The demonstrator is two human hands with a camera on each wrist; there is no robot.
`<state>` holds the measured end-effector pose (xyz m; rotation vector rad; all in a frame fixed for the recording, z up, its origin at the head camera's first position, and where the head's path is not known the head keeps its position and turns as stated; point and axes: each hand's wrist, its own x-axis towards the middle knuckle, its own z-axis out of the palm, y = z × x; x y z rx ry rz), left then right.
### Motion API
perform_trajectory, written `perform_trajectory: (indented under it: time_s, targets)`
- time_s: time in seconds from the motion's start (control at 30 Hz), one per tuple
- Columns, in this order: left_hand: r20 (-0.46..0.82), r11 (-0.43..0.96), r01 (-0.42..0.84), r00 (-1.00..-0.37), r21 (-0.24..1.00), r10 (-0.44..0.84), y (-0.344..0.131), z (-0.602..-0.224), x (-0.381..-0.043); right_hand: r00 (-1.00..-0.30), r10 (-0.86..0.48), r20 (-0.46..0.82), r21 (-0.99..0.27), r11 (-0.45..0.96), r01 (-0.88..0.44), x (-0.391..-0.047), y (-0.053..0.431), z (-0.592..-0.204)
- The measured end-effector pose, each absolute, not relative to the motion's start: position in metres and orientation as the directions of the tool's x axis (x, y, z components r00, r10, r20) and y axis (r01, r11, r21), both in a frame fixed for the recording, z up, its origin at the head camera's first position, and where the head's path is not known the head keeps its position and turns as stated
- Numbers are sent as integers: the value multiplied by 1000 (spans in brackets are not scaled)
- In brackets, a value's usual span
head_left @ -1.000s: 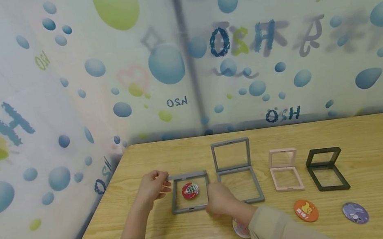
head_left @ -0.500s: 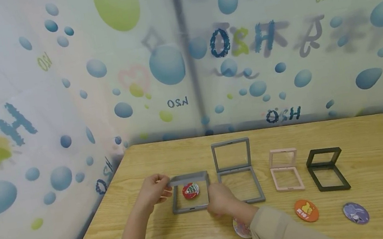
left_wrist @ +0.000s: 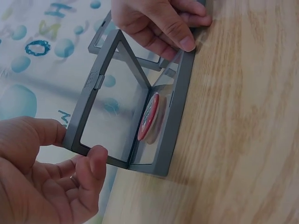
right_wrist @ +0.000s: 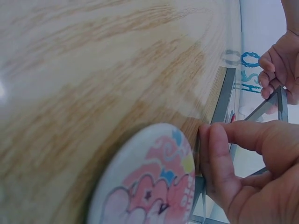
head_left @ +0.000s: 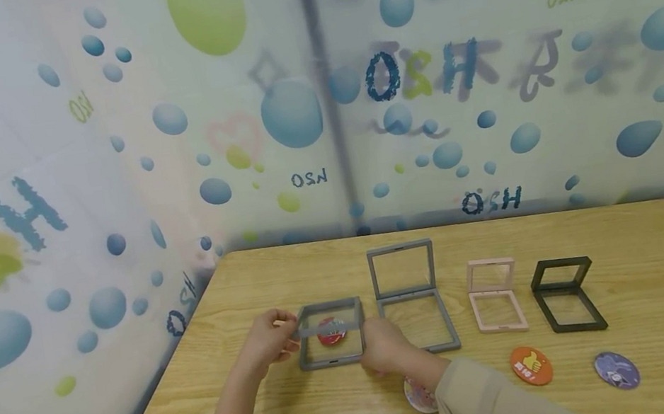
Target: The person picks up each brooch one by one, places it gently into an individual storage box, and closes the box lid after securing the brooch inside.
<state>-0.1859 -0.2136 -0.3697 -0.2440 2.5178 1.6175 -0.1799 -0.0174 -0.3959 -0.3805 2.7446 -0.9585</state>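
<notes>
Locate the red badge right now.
Head view: the red badge lies in the leftmost gray frame, between left hand and right hand, under the tilted lid.

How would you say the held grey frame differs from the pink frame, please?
The held grey frame is larger; the pink frame is smaller. The grey frame holds a red badge; the pink frame shows none. The grey lid leans forward; the pink lid stands more upright. Both are hinged and clear-panelled.
</notes>
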Motion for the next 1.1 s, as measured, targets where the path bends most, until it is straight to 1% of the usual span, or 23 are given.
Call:
perform_trajectory:
  time_s: [0.23, 0.47, 0.67, 0.9, 1.1]
  targets:
    - [-198, 463, -196, -979, 864, -45, -211, -371, -182, -941, -316, -117, -634, 754, -175, -180, -17, -396]
    - [-199, 523, -192, -979, 830, -44, -208, -372, -181, -938, -333, -96, -640, 742, -198, -180, -15, -396]
    - [-199, 589, -193, -978, 785, -55, -208, -375, -180, -940, -328, -97, -646, 739, -192, -180, -16, -396]
    - [-205, 649, -177, -978, 740, -33, -207, -381, -180, -943, -316, -107, -645, 743, -176, -180, -16, -397]
    - [-200, 699, -183, -978, 691, -58, -207, -384, -181, -939, -323, -116, -652, 738, -174, -180, -16, -397]
